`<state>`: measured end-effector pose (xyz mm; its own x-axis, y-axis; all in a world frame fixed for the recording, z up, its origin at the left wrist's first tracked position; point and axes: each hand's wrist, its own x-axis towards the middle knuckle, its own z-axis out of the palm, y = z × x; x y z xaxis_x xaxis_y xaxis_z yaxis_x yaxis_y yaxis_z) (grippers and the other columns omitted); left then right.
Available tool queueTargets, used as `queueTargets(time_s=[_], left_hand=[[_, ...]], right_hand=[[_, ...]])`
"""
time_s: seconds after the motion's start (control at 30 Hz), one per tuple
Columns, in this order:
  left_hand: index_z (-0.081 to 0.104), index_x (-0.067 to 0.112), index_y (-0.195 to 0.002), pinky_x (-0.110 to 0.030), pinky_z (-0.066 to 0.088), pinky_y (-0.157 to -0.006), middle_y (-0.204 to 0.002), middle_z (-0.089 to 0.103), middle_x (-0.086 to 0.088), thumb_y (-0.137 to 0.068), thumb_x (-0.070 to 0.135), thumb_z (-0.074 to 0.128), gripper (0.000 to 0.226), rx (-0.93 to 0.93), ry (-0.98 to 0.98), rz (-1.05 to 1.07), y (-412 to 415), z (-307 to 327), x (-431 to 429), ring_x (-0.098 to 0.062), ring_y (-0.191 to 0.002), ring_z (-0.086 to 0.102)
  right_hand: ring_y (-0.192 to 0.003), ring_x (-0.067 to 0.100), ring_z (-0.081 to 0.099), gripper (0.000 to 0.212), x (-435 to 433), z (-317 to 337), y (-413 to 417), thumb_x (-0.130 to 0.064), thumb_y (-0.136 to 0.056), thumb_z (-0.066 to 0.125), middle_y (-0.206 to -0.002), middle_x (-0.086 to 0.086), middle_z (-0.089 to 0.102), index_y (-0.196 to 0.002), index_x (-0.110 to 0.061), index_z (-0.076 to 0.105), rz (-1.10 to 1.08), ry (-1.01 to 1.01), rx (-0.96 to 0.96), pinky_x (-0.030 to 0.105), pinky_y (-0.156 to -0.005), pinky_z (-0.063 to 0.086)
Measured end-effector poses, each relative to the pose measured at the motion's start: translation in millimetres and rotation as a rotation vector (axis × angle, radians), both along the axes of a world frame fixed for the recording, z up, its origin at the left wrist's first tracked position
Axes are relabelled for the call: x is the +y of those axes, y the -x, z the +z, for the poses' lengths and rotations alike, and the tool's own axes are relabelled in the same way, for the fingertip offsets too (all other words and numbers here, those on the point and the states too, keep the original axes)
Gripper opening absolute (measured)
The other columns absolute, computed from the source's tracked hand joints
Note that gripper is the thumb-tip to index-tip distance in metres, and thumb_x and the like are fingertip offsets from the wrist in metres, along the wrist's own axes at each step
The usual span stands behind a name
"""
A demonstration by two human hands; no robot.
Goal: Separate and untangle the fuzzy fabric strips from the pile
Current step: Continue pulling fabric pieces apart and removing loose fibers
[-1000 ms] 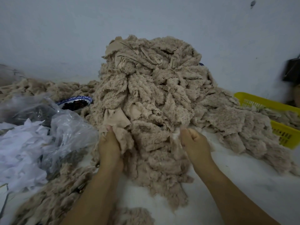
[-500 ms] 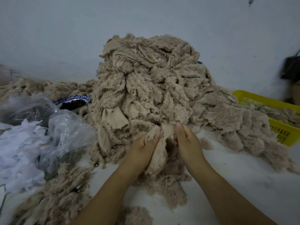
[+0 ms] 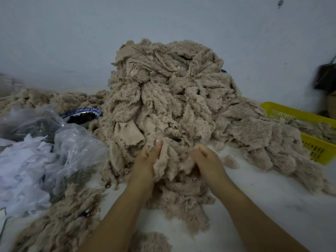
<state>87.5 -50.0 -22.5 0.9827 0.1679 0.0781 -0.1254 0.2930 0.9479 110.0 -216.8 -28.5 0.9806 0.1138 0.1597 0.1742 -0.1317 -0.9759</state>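
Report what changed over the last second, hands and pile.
The left hand let go of a smooth-backed piece on the left of the pile, moved right to its front and now grips a fuzzy strip under its thumb. The right hand stayed nearly in place, curled into the pile. The yellow basket, bowl and plastic bag are unchanged.
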Motion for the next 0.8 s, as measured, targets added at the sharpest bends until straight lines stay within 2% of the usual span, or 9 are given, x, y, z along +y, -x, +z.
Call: queueTargets(time_s=[0.13,0.23,0.33,0.43,0.47,0.53,0.63,0.7,0.8], left_hand=[[0.064,-0.010,-0.101,-0.042,0.053,-0.070,-0.073,0.070,-0.016,-0.074,0.063,0.068,0.078,-0.020,-0.113,0.061,5.3,2.8,1.6,-0.028,-0.067,0.068],[0.052,-0.013,-0.126,-0.053,0.056,-0.088,-0.108,0.069,-0.029,-0.066,0.073,0.070,0.106,-0.032,-0.169,0.036,9.3,4.9,-3.0,-0.041,-0.098,0.068],[0.065,0.013,-0.076,-0.019,0.052,-0.059,-0.066,0.069,0.006,-0.066,0.079,0.068,0.066,-0.070,-0.278,-0.024,9.6,-1.0,-8.9,-0.008,-0.061,0.065],[0.073,0.052,-0.086,-0.008,0.048,-0.072,-0.089,0.072,0.027,-0.075,0.082,0.049,0.040,-0.076,-0.354,-0.065,11.8,-1.5,-10.3,0.010,-0.086,0.066],[0.070,0.059,-0.093,-0.008,0.047,-0.073,-0.090,0.071,0.029,-0.078,0.082,0.042,0.039,-0.076,-0.368,-0.045,11.5,-1.8,-7.7,0.012,-0.086,0.065],[0.070,0.051,-0.100,-0.007,0.043,-0.064,-0.071,0.066,0.023,-0.085,0.075,0.035,0.045,-0.087,-0.431,0.040,8.5,-4.7,-1.8,0.008,-0.069,0.060],[0.069,0.039,-0.106,-0.008,0.041,-0.069,-0.091,0.064,0.026,-0.098,0.056,0.039,0.036,-0.059,-0.626,0.108,2.0,-12.5,1.4,0.013,-0.086,0.057],[0.066,0.035,-0.110,-0.006,0.041,-0.073,-0.106,0.062,0.024,-0.101,0.046,0.043,0.027,-0.035,-0.766,0.084,-1.3,-17.1,0.4,0.013,-0.095,0.055],[0.066,0.022,-0.092,-0.015,0.042,-0.062,-0.081,0.064,0.013,-0.101,0.046,0.046,0.033,-0.031,-0.899,-0.037,-2.7,-24.0,-1.6,0.002,-0.072,0.057]], right_hand=[[-0.067,-0.004,0.051,0.040,6.3,3.3,7.6,-0.073,-0.075,0.048,-0.082,-0.008,0.054,-0.077,-0.033,0.055,0.071,0.039,-0.130,0.007,-0.063,0.040],[-0.072,-0.005,0.052,0.036,10.0,4.7,10.3,-0.068,-0.082,0.059,-0.088,-0.011,0.055,-0.087,-0.033,0.059,0.145,0.085,-0.161,0.008,-0.067,0.041],[-0.063,-0.005,0.053,0.019,16.8,-0.4,12.2,-0.038,-0.094,0.063,-0.071,-0.015,0.060,-0.086,-0.022,0.059,0.190,0.150,-0.104,0.009,-0.059,0.043],[-0.085,0.020,0.070,0.020,11.2,-2.0,7.7,-0.031,-0.099,0.056,-0.090,0.003,0.072,-0.103,-0.014,0.064,0.184,0.064,0.032,0.028,-0.074,0.059],[-0.091,0.029,0.069,0.022,8.2,-0.1,3.7,-0.028,-0.101,0.052,-0.097,0.012,0.072,-0.109,-0.011,0.064,0.185,-0.061,0.074,0.035,-0.077,0.060],[-0.078,0.021,0.067,0.017,-5.2,11.2,-6.6,-0.017,-0.102,0.050,-0.086,0.005,0.073,-0.106,-0.014,0.066,0.121,-0.572,0.127,0.024,-0.062,0.057],[-0.089,0.011,0.072,0.036,-34.6,20.4,-20.7,-0.044,-0.094,0.053,-0.103,-0.002,0.073,-0.118,-0.019,0.061,-0.043,-1.113,0.079,0.019,-0.071,0.053],[-0.098,0.013,0.072,0.052,-36.1,9.3,-21.8,-0.056,-0.095,0.048,-0.117,0.003,0.067,-0.127,-0.016,0.053,-0.134,-0.979,0.173,0.025,-0.081,0.053],[-0.081,0.009,0.069,0.027,-17.7,-14.5,-20.5,-0.041,-0.099,0.054,-0.096,-0.004,0.070,-0.107,-0.018,0.064,-0.224,-0.325,0.161,0.025,-0.074,0.052]])
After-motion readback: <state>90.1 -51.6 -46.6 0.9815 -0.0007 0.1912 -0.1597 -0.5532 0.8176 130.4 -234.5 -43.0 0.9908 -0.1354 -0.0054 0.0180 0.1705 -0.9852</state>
